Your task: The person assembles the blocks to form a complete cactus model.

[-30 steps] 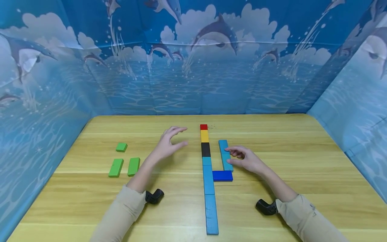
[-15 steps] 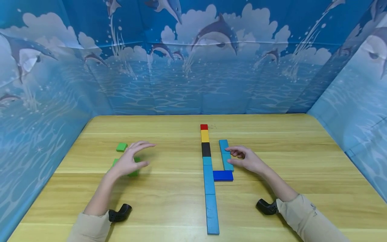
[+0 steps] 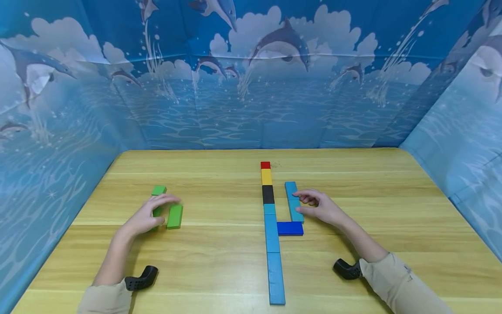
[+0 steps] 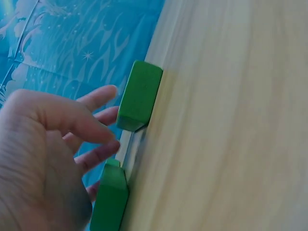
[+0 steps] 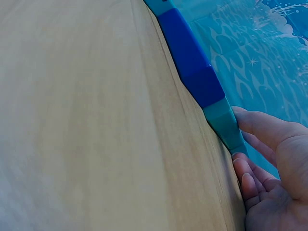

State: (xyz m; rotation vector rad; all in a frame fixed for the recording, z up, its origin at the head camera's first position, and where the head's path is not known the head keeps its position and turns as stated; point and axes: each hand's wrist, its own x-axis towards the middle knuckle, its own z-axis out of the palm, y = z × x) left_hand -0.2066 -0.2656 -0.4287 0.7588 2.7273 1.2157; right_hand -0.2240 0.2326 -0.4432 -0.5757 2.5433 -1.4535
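My left hand (image 3: 145, 216) is over the left green block (image 3: 157, 212), fingers spread and slightly bent, hiding much of it. Another green block (image 3: 174, 216) lies just right of the thumb, and a small green block (image 3: 159, 190) shows beyond the fingers. In the left wrist view a gap shows between my fingertips, with a green block (image 4: 140, 94) past them. My right hand (image 3: 323, 208) rests its fingertips and thumb against two light-blue blocks (image 3: 295, 210), laid end to end. These meet a dark-blue block (image 3: 290, 228), also seen in the right wrist view.
Left of my right hand runs a straight row of blocks: red (image 3: 265, 165), yellow (image 3: 266, 177), black (image 3: 268, 194), then several light-blue blocks (image 3: 276, 279). They lie flat on a wooden table (image 3: 211, 270). A dolphin-printed cloth (image 3: 235, 109) surrounds its back and sides.
My left hand has moved left and toward me, from beside the block row to the green blocks. The right hand stays in place against the light-blue blocks.
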